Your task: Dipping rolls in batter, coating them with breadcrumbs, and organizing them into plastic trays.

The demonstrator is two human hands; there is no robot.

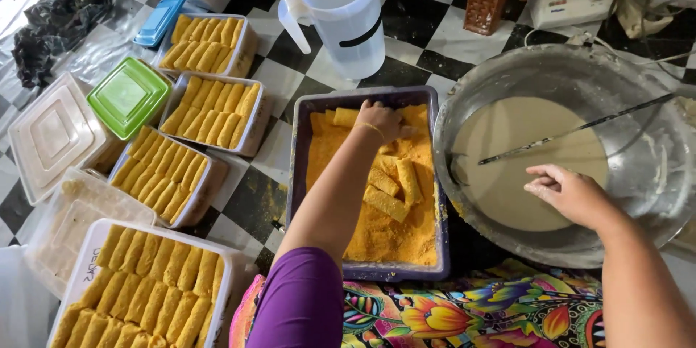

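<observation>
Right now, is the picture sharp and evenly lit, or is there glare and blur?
Head view: soft even light, faint shadows; mild glare on the large metal bowl rim; edges bend from a wide lens; left hand and right hand reasonably sharp.

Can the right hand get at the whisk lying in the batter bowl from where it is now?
Probably yes: the right hand hovers over the batter in the metal bowl, and the whisk lies just beyond it with nothing between them.
</observation>
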